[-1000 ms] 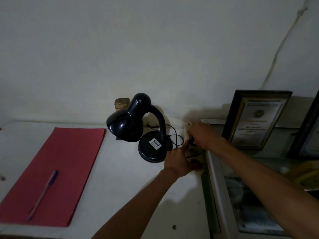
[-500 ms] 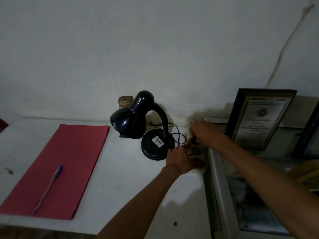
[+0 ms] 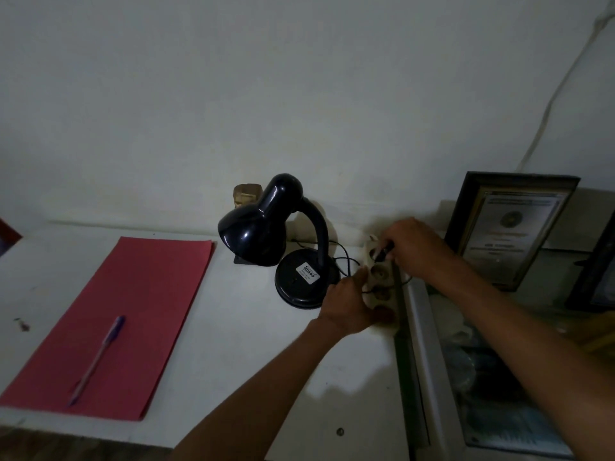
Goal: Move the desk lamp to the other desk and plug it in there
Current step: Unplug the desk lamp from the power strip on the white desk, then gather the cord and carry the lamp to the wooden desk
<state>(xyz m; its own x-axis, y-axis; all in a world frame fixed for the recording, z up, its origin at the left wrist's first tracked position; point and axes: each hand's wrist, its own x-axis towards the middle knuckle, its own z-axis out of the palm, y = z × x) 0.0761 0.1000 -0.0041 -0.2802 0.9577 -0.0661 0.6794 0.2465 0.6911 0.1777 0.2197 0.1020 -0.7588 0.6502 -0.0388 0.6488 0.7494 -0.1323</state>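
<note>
A black desk lamp (image 3: 266, 234) stands on the white desk (image 3: 233, 344), its round base (image 3: 304, 284) near the right edge and its shade unlit. Its thin black cord (image 3: 346, 261) loops from the base toward a white power strip (image 3: 379, 277) lying at the desk's right edge. My left hand (image 3: 349, 304) presses on the near end of the strip. My right hand (image 3: 412, 247) pinches the black plug (image 3: 382, 252) just above the strip's far sockets. Two round sockets show bare between my hands.
A red folder (image 3: 109, 321) with a purple pen (image 3: 100, 357) lies on the left of the desk. A small tan object (image 3: 244, 194) stands behind the lamp. To the right are a framed certificate (image 3: 509, 231) and a glass-topped cabinet (image 3: 482, 377).
My right hand has lifted with the plug, which now sits clear above the strip; two sockets have come into view. My left hand stays on the strip.
</note>
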